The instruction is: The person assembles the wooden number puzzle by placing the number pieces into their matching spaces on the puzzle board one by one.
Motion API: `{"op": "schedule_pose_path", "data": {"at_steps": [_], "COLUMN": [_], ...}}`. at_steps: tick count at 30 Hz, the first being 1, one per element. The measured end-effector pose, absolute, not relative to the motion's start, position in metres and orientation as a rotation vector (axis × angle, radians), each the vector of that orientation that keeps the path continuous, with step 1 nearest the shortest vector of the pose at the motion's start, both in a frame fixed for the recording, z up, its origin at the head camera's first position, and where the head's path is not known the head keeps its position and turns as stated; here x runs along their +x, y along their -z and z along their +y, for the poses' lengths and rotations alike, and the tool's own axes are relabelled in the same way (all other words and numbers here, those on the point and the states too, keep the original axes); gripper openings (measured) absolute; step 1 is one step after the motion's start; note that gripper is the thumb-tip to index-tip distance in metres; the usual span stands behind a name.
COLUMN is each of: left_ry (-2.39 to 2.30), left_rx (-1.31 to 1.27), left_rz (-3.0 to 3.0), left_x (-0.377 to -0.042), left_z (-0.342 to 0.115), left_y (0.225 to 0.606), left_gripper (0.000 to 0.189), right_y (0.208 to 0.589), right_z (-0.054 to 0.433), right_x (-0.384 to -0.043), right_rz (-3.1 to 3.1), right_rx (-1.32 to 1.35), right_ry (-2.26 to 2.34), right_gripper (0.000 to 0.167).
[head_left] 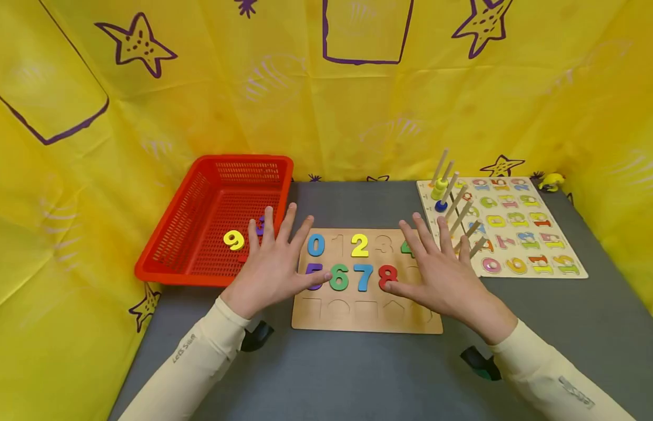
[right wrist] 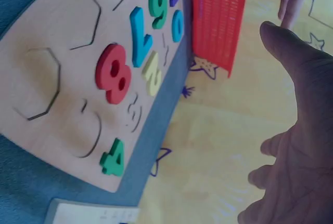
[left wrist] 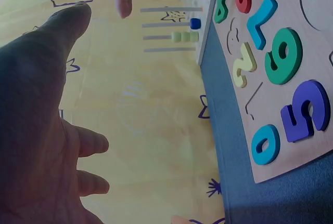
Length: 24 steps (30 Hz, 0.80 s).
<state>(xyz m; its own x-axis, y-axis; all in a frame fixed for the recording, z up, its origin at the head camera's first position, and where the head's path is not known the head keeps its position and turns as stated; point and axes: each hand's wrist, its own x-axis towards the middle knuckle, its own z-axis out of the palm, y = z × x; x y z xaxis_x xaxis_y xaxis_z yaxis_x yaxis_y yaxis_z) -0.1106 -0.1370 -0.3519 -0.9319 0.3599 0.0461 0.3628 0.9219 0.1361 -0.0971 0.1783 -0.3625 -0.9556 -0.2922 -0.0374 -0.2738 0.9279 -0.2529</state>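
Each grip is spread wide: the left hand point(head_left: 270, 263) and right hand point(head_left: 446, 273) have extended fingers, thumbs pointing inward, both raised off the worktop point(head_left: 368, 374). At left stands a red basket point(head_left: 147, 272), with a yellow nine point(head_left: 239, 241), a partly hidden purple piece point(head_left: 260, 226) and a red piece point(head_left: 243, 258) inside; in the head view the left hand blocks its near right corner. At right lies a pale number board point(head_left: 579, 270), wooden pegs point(head_left: 451, 187) rising along its left side, a small yellow toy point(head_left: 551, 182) by its far corner, and a yellow cloth point(head_left: 210, 117) behind. Between the hands lies the puzzle board point(head_left: 331, 326), bearing the blue zero point(head_left: 310, 245), yellow two point(head_left: 360, 246), green four point(right wrist: 111, 163), purple five point(left wrist: 297, 130), green six point(left wrist: 273, 70), blue seven point(head_left: 363, 278) and red eight point(right wrist: 106, 76). The right hand partly hides the four; the left hand's thumb crosses the five. In the wrist views both grips are clear of the pieces.
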Motion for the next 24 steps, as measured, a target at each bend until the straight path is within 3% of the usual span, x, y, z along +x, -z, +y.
{"op": "schedule_pose_path", "data": {"at_steps": [14, 20, 24], "left_ry": [0.362, 0.504, 0.638], "left_rx": [-0.473, -0.446, -0.461], "left_rz": [-3.119, -3.068, -3.016], "left_x": [-0.122, -0.134, -0.146], "left_z": [-0.166, -0.200, -0.228], "left_y": [0.345, 0.334, 0.325], "left_gripper": [0.109, 0.101, 0.091], "right_y": [0.387, 0.423, 0.446], "right_z": [0.211, 0.241, 0.260], "right_x": [-0.087, -0.079, -0.072], "right_rz": [2.929, 2.674, 2.665], "right_rx": [-0.543, -0.678, -0.724], "right_ry": [0.448, 0.762, 0.721], "right_gripper": [0.123, 0.125, 0.122]}}
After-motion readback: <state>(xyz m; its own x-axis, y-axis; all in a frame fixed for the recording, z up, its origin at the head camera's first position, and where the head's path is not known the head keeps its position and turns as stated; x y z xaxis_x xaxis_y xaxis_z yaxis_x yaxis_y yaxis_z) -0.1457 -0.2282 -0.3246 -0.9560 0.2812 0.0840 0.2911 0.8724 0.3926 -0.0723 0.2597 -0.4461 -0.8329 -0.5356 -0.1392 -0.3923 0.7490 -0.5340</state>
